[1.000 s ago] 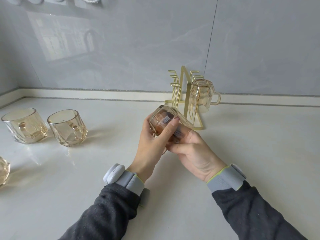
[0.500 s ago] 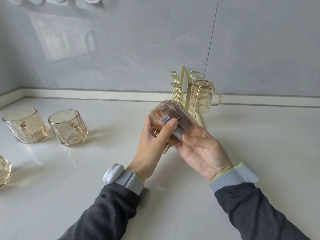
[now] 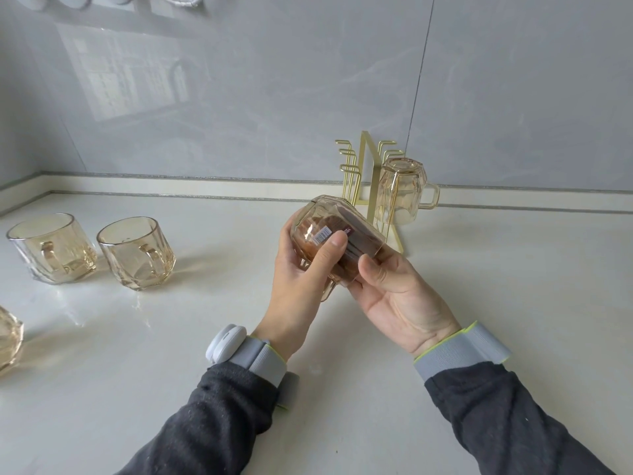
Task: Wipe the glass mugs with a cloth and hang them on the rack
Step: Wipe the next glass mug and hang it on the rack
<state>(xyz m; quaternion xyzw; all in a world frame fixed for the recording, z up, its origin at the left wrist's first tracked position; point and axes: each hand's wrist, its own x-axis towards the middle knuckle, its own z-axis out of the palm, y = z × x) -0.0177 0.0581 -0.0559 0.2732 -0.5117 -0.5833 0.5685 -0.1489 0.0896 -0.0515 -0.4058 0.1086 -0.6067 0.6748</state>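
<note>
As our left hand (image 3: 301,286) wraps the mug (image 3: 329,231) and our right hand (image 3: 400,296) clasps its mouth end, we judge wiping is the step in hand. We hold it just in front of the rack (image 3: 368,176), long axis slanted, base up and away, handle down. Next we must upend it over a free prong.
</note>
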